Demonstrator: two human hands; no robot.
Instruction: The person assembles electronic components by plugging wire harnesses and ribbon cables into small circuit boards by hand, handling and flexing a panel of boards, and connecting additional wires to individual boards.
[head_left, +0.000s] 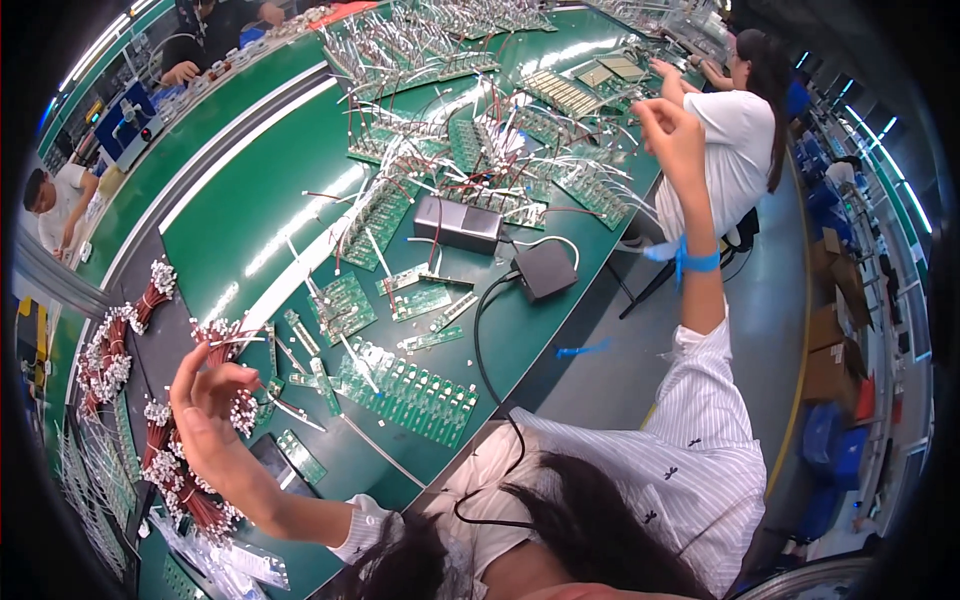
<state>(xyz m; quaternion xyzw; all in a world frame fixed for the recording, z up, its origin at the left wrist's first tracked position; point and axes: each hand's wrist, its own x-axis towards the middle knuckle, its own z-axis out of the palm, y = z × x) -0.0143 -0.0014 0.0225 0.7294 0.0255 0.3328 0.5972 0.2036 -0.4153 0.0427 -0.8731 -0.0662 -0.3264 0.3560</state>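
Note:
My left hand hovers over the left side of the bench, its fingers bent and apart. Beside its fingertips are bundles of red-brown wires with white connectors. My right hand is raised at the bench's right edge, fingers curled in; whatever lies between them is too small to make out. A blue wrist strap circles that wrist. Between my hands lie green circuit boards, some with white wires attached. A black power adapter and a dark rectangular box rest near the bench edge.
Wired circuit boards crowd the far end of the green bench. A black cable runs from the adapter over the edge toward me. A co-worker in white sits at the right. Cardboard boxes stand across the aisle.

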